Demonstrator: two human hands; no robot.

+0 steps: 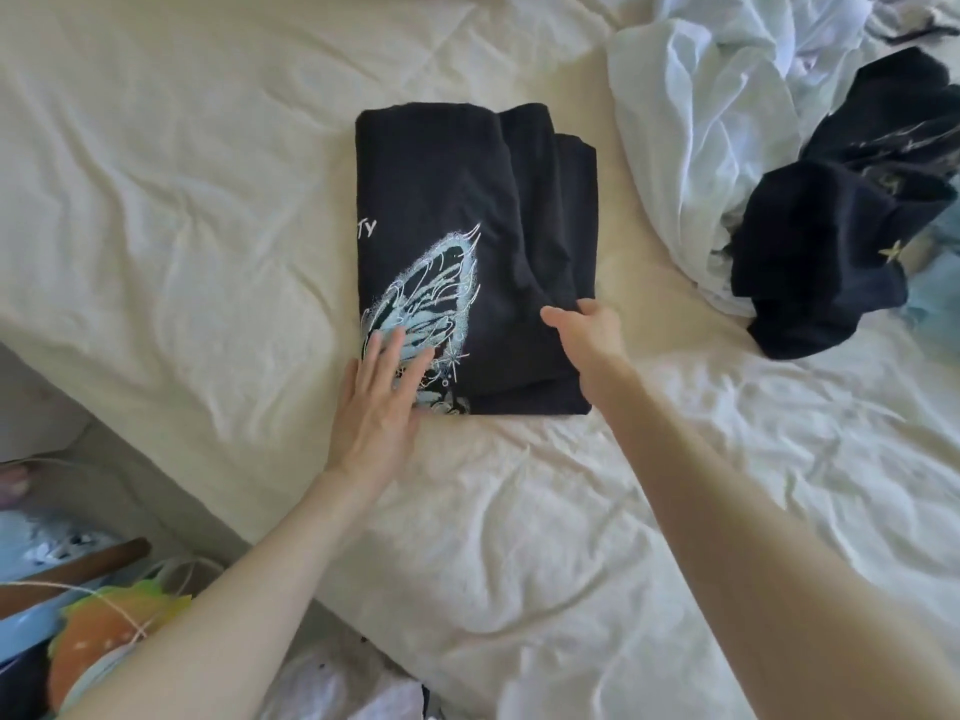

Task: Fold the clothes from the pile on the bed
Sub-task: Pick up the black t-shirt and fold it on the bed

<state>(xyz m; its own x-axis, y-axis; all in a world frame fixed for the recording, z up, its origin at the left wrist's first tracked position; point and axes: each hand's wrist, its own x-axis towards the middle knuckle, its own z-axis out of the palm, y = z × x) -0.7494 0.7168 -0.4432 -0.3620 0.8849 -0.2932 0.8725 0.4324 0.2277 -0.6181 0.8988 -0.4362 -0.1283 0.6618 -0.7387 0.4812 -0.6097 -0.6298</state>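
A folded black T-shirt [457,241] with a pale blue butterfly print [426,309] and white lettering lies near the middle of the bed [182,210], on a creased cream sheet. The left hand [376,407] lies flat on the shirt's near left corner, its grip spread, straight fingers pressing on the lower part of the butterfly. The right hand [587,335] is at the shirt's near right edge, thumb and fingers apart over the layered folds; whether the fingertips actually pinch the cloth cannot be told, since the back of the hand hides them. Off to the right, well apart from the folded shirt, sits the pile: a crumpled white garment [691,122] and, on its near side, a bunched black garment [831,236] with a small yellow star on it. Beside the bed at the lower left lie an orange and green object [104,636], a brown stick-like item [78,569] and some pale cord.
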